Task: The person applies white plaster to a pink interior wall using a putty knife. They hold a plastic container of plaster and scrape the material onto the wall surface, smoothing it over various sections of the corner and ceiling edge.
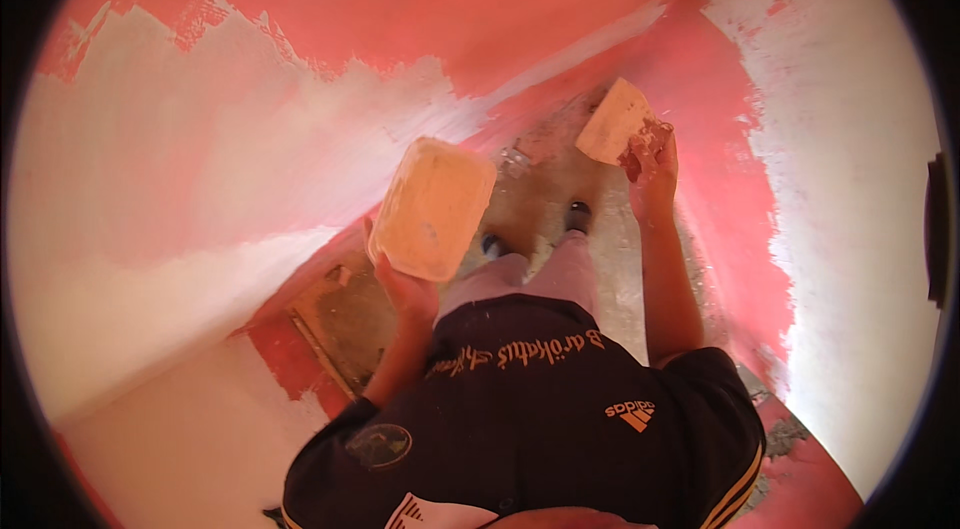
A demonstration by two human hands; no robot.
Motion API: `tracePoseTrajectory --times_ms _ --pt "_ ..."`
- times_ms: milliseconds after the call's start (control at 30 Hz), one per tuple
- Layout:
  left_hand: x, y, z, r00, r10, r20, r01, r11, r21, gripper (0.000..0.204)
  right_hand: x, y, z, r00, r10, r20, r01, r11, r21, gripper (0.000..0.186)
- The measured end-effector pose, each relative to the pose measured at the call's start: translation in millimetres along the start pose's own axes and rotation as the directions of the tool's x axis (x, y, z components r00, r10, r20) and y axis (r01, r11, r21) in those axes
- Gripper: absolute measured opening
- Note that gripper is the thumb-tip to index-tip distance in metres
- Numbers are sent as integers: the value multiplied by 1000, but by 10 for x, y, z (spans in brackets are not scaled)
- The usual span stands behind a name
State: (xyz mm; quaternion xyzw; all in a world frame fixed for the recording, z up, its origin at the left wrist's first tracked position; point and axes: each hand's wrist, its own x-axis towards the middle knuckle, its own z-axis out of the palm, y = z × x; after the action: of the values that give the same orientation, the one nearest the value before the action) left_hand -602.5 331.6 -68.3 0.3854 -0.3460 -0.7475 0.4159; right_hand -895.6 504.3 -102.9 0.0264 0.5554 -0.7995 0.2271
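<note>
My left hand (405, 291) is closed round the lower left edge of a shallow rectangular tub (437, 207) with rounded corners. The tub looks pale orange, with a small grey mark on its face. I cannot tell whether its contents or its underside shows. Farther forward and to the right, the fingers of my right hand (655, 164) grip a flat, pale orange, four-sided plate (615, 119) by its lower right corner. Dark reddish smears cover those fingers. The plate is near the corner where the walls meet; whether it touches a wall is unclear.
The left wall (220, 129) is patchy white below and coral red above. On the right, another wall (850, 129) is white beside a red band. Rubble and debris (515, 159) lie on the dirty floor near the corner. A long thin bar (322, 354) lies at the left.
</note>
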Motion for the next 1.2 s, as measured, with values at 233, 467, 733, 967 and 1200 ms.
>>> tracePoseTrajectory --times_ms 233,467,733,967,1200 --pt "136 -229 806 990 -12 137 41 976 -213 67 -376 -871 181 948 -215 234 213 977 34 27" --pt "138 -166 1635 999 -44 32 46 995 -83 64 -118 -1523 169 497 -453 740 779 609 -151 19" --pt "132 -395 1913 968 217 -123 -221 975 -19 46 196 -1506 280 124 -179 976 950 307 -64 27" --pt "70 -528 2007 962 165 -219 -167 986 10 41 358 -1454 239 49 -63 997 814 581 -3 15" --pt "24 -583 1913 961 153 -232 -159 987 -9 44 202 -1491 132 88 -127 988 648 760 40 18"
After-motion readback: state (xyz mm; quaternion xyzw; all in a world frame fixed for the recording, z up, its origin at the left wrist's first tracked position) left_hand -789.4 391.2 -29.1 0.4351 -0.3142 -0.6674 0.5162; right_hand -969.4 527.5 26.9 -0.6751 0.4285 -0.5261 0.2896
